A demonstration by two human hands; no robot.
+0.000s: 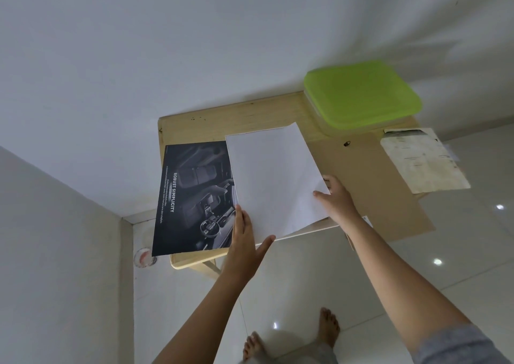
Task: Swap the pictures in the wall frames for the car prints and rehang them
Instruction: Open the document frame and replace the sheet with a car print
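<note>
Car print [194,197], dark and glossy, lies flat beside the blank white sheet [274,180] both hands pinch: left [244,241], right [335,197].

Head camera looks steeply down, perhaps tilted, at table [194,124].

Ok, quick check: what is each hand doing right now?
Left hand: gripping the lower edge of the blank white paper sheet.
Right hand: gripping the same sheet's right corner, thumb on top.
</note>
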